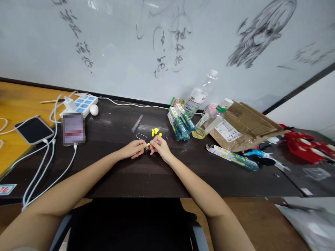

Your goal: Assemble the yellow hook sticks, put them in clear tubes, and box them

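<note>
Over the dark table, my left hand (pixel 133 149) is closed around a thin yellow piece (pixel 148 144). The fingertips of my right hand (pixel 160 148) pinch the other end of that piece, and the two hands almost meet. Fingers cover most of it, so its exact kind cannot be made out. Just beyond the hands lie several small yellow plastic parts (pixel 156 130). A bent metal wire hook (pixel 141 135) rests behind my left hand. Farther back is a clear plastic tube (pixel 137 123). A tiny dark piece (pixel 166 138) lies right of the yellow parts.
Teal-and-white boxes (pixel 179 123), a water bottle (pixel 196 99) and a bottle with yellowish liquid (pixel 209 122) stand at back right. Beyond are a cardboard package (pixel 235 129) and an opened box (pixel 232 157). Left are a power strip (pixel 85 104), a phone (pixel 74 129) and white cables (pixel 47 167).
</note>
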### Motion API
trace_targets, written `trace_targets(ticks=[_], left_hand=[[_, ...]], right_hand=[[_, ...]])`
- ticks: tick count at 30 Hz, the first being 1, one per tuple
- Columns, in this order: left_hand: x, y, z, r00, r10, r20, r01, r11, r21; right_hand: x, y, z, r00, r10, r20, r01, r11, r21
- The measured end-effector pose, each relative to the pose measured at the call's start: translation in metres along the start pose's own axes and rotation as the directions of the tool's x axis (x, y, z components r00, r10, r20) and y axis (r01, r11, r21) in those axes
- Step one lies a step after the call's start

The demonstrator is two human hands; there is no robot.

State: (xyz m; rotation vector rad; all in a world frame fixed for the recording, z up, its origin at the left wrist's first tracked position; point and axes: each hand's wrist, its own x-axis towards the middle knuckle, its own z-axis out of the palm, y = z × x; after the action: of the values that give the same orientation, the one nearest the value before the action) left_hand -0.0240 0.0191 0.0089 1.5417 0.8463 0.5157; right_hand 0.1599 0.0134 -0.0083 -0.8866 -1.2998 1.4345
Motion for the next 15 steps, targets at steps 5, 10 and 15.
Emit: trace_targets(ticks=[5,10,15], left_hand=[[-0.0009,0.0002,0.0016,0.999,0.028,-0.020,-0.026,0.997,0.066],[-0.0006,0.0001,0.0008,1.000,0.023,-0.014,-0.022,0.996,0.088],[-0.0015,0.0001,-0.0009,0.999,0.020,-0.034,-0.014,0.987,0.163]], right_hand=[[0.0011,0.0024,-0.0011,1.000,-0.018,0.000,0.018,1.000,-0.010],[0.0014,0.0029,-0.0028,0.999,-0.041,0.023,0.042,0.998,-0.054],[0.0015,0.0020,-0.0048,0.998,-0.056,0.042,0.061,0.989,-0.131]])
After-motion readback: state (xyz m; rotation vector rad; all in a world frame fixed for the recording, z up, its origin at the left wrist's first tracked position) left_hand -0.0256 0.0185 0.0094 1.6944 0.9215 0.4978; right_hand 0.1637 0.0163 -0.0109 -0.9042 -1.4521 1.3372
